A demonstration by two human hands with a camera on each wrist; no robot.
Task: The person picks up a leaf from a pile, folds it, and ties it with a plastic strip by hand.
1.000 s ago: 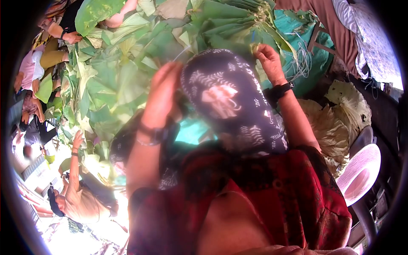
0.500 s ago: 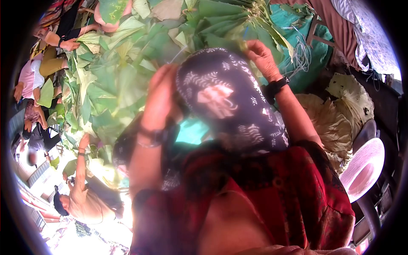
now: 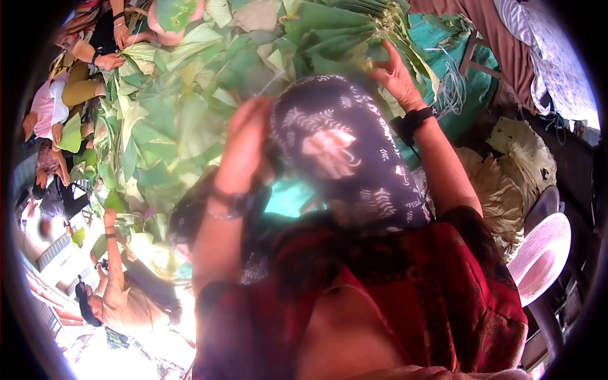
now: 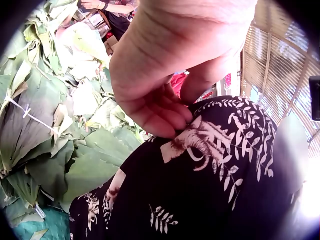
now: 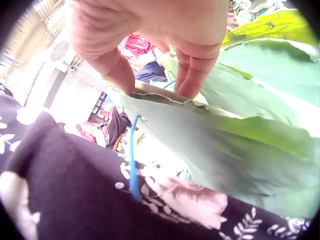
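Right hand (image 3: 398, 79) with index finger outstretched and thumb apart, fingertips against the rim of a folded leaf (image 5: 172, 122), just above the dark patterned cloth (image 3: 392, 180) over the knee; layers of leaf hard to count. Through that leaf, one blue strand (image 5: 133, 162). Left hand (image 3: 248, 130) left of the knee, blurred from above, fingers curled, thumb tip hidden behind the cloth; impossible to tell any grip.

Far and left, a broad leaf pile (image 3: 158, 126), too many leaves to count, with at least one white tie (image 4: 31, 115) across it. Far right, one green tarp (image 3: 479, 101) bearing tangled white string (image 3: 451, 88). Near right, one pale hat (image 3: 541, 256) beside at least two withered leaves (image 3: 484, 190). Far left, at least three people (image 3: 130, 304), partly cut off.
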